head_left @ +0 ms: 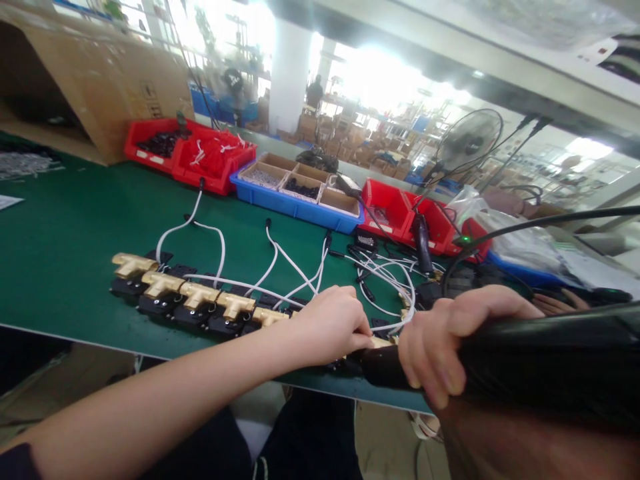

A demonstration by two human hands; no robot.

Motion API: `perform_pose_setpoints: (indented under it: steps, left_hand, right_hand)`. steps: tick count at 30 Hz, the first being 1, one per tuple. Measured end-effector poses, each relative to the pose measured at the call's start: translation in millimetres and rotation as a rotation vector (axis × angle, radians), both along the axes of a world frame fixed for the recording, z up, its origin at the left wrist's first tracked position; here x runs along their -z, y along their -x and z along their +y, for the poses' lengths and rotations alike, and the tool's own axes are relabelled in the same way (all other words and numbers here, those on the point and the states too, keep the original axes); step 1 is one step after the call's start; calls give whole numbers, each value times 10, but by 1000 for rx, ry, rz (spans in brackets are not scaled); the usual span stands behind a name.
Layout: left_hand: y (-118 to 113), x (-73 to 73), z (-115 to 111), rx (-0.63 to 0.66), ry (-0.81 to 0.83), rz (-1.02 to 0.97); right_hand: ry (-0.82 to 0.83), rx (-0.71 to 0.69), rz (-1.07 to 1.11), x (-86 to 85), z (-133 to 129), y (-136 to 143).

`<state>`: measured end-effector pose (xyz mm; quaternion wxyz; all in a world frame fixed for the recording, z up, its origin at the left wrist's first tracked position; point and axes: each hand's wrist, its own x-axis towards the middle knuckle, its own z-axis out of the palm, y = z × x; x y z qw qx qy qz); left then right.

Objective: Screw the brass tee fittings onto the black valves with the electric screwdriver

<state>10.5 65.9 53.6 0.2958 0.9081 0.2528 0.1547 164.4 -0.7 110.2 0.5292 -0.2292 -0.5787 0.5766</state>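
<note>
A row of brass tee fittings point(197, 295) mounted on black housings point(187, 315) runs along the front of the green bench, most trailing a white cable point(220, 243). My left hand point(335, 323) is closed at the right end of this row, its thumb and fingers on a brass-topped unit point(383, 342) that they partly cover. My right hand point(440, 340) wraps round the front of a thick black tool point(550, 353) that looks like an electric screwdriver. Its narrower nose lies beside that same unit; the tip is hidden.
Red bins point(215, 160) and a blue divided tray point(300, 207) of small parts line the bench's back edge. Coiled white cables point(385, 273) lie behind my hands. A cardboard box point(110, 87) stands back left. A black cord point(550, 217) arches at right, near a fan point(470, 140).
</note>
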Motion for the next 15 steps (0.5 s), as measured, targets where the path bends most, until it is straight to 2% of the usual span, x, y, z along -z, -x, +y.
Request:
perform_pose_setpoints:
  steps: [3, 5, 9, 15]
  left_hand:
    - [156, -22, -47, 37, -108, -44]
    - [286, -15, -79, 61, -167, -75]
    - [468, 40, -116, 71, -222, -81]
    - [511, 78, -119, 82, -311, -55]
  right_hand:
    - [-137, -293, -8, -72, 93, -28]
    - [-163, -301, 16, -76, 118, 13]
    - [-141, -176, 31, -26, 89, 106]
    - [-190, -260, -11, 53, 177, 54]
